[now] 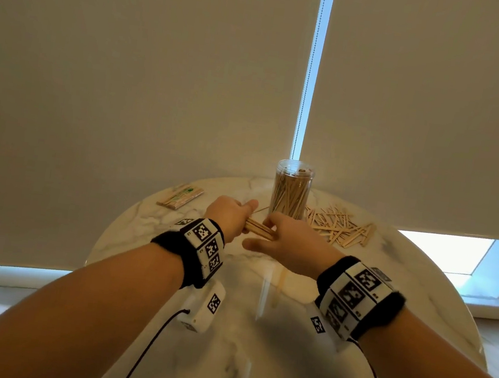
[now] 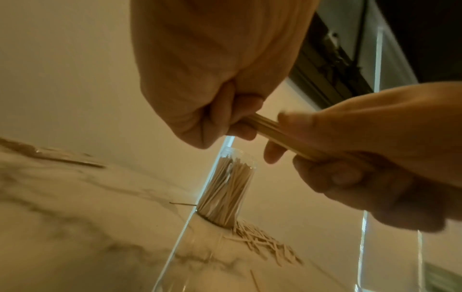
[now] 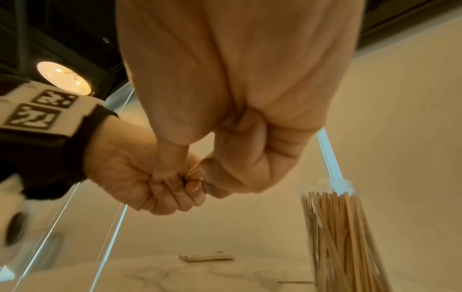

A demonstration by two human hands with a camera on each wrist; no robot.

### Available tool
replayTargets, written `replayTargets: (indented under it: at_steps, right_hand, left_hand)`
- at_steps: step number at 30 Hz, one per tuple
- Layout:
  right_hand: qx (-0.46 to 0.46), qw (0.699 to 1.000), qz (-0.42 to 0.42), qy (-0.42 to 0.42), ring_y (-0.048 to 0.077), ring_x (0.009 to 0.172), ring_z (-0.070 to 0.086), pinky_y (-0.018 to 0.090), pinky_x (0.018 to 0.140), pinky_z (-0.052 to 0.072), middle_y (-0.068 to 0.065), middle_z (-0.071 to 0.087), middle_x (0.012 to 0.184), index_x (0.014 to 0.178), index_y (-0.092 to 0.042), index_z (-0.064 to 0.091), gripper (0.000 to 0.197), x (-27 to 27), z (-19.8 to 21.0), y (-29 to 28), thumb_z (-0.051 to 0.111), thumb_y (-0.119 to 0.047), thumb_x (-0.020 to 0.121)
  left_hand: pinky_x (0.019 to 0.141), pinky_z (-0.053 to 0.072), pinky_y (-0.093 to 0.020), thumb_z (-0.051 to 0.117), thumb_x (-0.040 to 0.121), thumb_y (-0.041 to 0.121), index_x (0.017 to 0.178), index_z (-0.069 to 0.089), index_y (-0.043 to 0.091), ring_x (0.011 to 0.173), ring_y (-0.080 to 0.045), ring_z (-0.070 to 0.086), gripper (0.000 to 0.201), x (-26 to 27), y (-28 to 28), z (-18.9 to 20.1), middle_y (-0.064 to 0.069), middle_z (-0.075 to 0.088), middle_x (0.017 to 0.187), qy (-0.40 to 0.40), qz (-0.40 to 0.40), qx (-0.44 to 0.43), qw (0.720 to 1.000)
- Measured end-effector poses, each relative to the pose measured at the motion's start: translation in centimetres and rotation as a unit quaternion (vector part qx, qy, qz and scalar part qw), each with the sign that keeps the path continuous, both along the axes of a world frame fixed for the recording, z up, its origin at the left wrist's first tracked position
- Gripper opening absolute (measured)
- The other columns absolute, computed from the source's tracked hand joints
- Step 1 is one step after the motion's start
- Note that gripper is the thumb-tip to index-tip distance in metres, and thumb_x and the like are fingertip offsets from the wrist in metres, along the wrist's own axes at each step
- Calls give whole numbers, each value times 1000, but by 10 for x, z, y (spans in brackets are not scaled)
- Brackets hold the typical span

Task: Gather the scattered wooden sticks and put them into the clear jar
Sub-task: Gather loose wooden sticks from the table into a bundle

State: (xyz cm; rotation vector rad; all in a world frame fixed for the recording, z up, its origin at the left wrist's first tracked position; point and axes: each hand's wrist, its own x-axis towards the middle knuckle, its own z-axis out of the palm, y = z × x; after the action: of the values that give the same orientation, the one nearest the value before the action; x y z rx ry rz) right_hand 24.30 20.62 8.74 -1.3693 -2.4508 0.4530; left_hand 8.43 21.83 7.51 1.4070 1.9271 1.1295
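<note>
Both hands, left hand [image 1: 232, 215] and right hand [image 1: 286, 239], grip one bundle of thin pale wooden sticks [image 1: 258, 229] just near of the tall clear cylindrical jar [image 1: 291, 190]. Advise squaring ends before tipping in; loose sticks [image 1: 340, 227] remain right on the white marble counter [image 1: 145, 217].

left hand [image 1: 230, 214] — fingers curled, gripping | right hand [image 1: 290, 243] — pinching, thumb out

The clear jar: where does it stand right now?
In the head view the clear jar stands upright at the table's far edge, just beyond both hands, scattered sticks to its right.
</note>
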Motion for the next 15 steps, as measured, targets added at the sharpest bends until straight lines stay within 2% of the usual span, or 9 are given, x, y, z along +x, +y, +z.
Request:
replayTargets:
  at_steps: [2,4,6,8,10,12,13,15]
  right_hand:
    - [39,999,18,26,13,72,60,26,62,47,-5,62,82,107,-22,60,39,2,4,-1,47,-57,99]
    - [80,996,21,18,14,72,61,26,62,47,-5,63,81,108,-22,63,38,7,10,6,40,-51,104]
    - [89,996,8,11,7,66,57,21,57,41,-8,62,78,109,-23,67,34,16,21,22,41,-45,105]
    - [87,996,-28,8,4,62,52,20,56,38,-9,61,77,114,-24,69,33,29,39,42,43,-43,105]
    - [101,992,-73,-2,8,69,56,24,66,44,-5,66,85,118,-23,70,36,41,59,68,43,-43,105]
    - [106,988,-110,-18,15,85,61,30,77,44,-2,70,99,117,-20,71,36,46,78,99,45,-42,105]
    - [108,986,-120,-35,17,90,60,30,80,43,-2,70,103,117,-20,72,35,46,86,114,46,-40,104]
    - [119,980,-130,-92,19,94,58,31,81,42,-1,70,108,121,-19,71,34,41,100,144,48,-37,104]
  left_hand:
    - [47,35,-25,51,97,52,67,58,10,39,-18,40,53,-2,10,3,-4,52,52,-64,-4,-3,998]
    - [41,31,-22,43,100,55,74,60,8,37,-14,39,56,2,19,7,-6,57,55,-167,-18,-6,986]
    - [41,37,-23,28,100,62,86,63,8,43,-13,48,66,5,31,11,-7,69,66,-248,-22,-19,968]
    - [44,44,-24,23,101,61,100,61,7,51,-15,56,66,3,46,14,-10,74,77,-275,-6,-23,961]
    - [47,47,-24,34,105,46,109,58,4,56,-16,58,49,1,61,13,-11,73,80,-258,0,-16,966]
    - [57,54,-28,49,103,28,115,57,2,65,-17,62,29,2,78,10,-10,71,86,-189,-27,-8,982]
    - [66,58,-31,56,99,24,119,57,4,72,-17,64,27,4,88,10,-9,71,92,-138,-42,-3,990]
    - [84,59,-38,70,90,26,126,53,12,90,-18,66,42,10,109,12,-4,67,104,-53,-75,2,996]
